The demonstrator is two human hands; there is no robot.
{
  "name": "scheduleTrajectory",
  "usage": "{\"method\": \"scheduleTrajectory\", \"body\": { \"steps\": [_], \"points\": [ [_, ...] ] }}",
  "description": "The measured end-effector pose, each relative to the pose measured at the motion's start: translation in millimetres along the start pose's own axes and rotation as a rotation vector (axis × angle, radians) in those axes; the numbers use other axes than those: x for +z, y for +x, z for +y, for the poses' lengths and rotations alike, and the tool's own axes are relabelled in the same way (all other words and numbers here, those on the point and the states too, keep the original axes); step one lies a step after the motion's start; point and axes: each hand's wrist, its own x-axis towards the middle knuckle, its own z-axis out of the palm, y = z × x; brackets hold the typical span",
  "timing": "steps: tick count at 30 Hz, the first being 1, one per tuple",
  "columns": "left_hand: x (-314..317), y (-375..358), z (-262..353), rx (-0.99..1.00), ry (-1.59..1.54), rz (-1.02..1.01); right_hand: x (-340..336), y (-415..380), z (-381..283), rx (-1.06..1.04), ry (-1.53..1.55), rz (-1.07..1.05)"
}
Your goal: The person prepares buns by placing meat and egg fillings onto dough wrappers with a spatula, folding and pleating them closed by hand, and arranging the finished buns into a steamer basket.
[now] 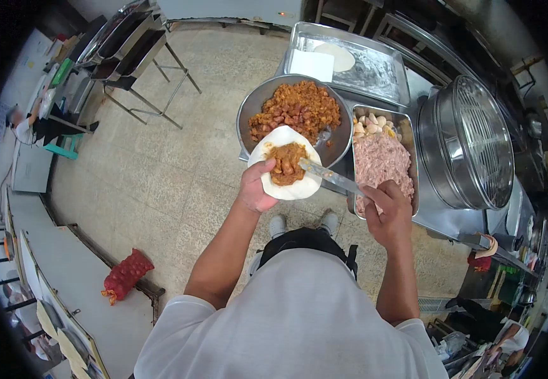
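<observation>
A round white dough wrapper (310, 183) rests on my left hand (258, 187), whose thumb presses on its edge. Brown chunky filling (285, 165) lies in the middle of the dough. My right hand (388, 211) grips a flat metal spatula (337, 178), its tip touching the filling. Just beyond the dough is a large metal bowl (247, 114) with more of the brown mixture (299, 107). Right of the bowl, a metal tray (414, 145) holds pink minced meat (384, 158) and pale, rounded pieces (369, 123).
A floured metal tray (375, 72) with a dough round (336, 57) stands at the back. Stacked steamers (470, 142) are at the right. A red mesh sack (127, 275) lies at the lower left. Other people (30, 129) are at the left and lower right.
</observation>
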Motion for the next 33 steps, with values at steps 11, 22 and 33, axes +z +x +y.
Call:
{"method": "scheduleTrajectory", "body": {
  "steps": [11, 22, 33],
  "points": [
    [-2.0, -2.1, 3.2, -0.051, 0.161, 0.041, 10.2, -10.8, 2.3, -0.023, 0.016, 0.046],
    [6.3, -2.4, 0.6, -0.052, 0.047, 0.001, 10.7, -15.3, 0.4, -0.016, -0.012, 0.076],
    [1.8, -3.1, 5.9, -0.094, 0.179, 0.016, 24.5, -14.7, 2.3, -0.024, 0.184, 0.034]
  ]
}}
